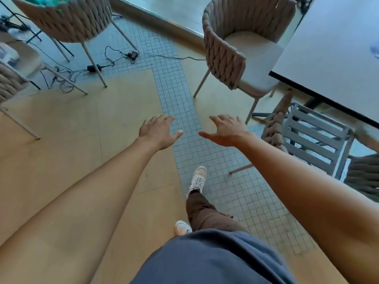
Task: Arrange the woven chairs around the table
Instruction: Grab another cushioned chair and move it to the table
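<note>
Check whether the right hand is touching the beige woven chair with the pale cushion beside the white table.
Apart. The head view shows the right hand open over bare floor, with tiled floor visible between it and the woven chair.

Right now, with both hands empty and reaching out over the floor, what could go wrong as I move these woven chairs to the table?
1. Loose cables and a power brick lie by the legs of the far-left woven chair; dragging it may snag them.
2. The woven chair at the table sits close to its edge, so fingers could get pinched.
</note>
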`<state>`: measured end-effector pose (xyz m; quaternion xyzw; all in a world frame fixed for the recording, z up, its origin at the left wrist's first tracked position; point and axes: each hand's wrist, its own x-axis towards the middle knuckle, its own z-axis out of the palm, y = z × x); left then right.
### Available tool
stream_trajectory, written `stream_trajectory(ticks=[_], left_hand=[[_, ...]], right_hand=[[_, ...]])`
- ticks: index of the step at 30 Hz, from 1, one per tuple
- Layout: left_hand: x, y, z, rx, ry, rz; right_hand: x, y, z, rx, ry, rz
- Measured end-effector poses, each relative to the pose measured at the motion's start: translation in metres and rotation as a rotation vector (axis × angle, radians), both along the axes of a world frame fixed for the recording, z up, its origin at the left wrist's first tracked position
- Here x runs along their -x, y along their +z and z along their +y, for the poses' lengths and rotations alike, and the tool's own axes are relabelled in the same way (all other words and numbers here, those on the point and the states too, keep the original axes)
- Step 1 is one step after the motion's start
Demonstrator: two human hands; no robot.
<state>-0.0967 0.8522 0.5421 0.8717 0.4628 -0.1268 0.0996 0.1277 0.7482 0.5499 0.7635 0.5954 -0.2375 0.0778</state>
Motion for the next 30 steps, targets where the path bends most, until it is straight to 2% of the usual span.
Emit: stream_trajectory(ticks=[6, 17, 30], left_hand=[[-0.051, -0.004, 0.082, 0.011, -0.037, -0.024], [-0.113, 0.013, 0.193, -0.007, -0.083, -0.042], [-0.159, -0.008, 0.361, 0.03, -0.269, -0.047]], right_hand=[[-0.046, -0.007, 0.075, -0.006, -0.092, 0.0], [-0.125, 0.005, 0.181, -0.029, -0.126, -0.087], [-0.162, -0.007, 0.301, 0.015, -0.318, -0.114]])
